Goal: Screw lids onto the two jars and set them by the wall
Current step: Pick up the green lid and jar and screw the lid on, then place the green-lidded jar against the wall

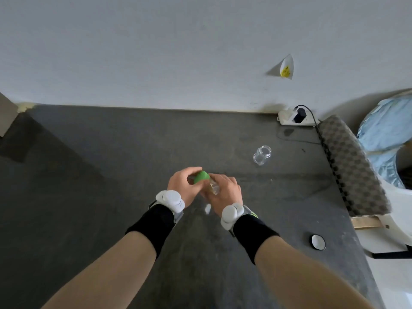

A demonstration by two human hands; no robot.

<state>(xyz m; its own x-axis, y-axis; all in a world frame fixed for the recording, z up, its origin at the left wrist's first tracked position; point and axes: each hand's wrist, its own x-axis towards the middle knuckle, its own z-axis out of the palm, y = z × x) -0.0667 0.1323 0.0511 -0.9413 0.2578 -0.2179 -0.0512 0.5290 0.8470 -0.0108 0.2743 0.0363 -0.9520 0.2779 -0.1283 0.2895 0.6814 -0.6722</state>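
At the middle of the dark grey table my two hands meet around a clear glass jar. My right hand grips the jar's body, which is tilted to the left. My left hand has its fingers closed on a green lid sitting at the jar's mouth. A second clear jar stands open and without a lid, farther back and to the right. A black lid with a white inside lies upturned near the table's right edge.
The white wall runs along the table's far edge. A white power strip with a black plug sits at the back right. A checked cushion lines the right edge. A small white scrap lies below my hands.
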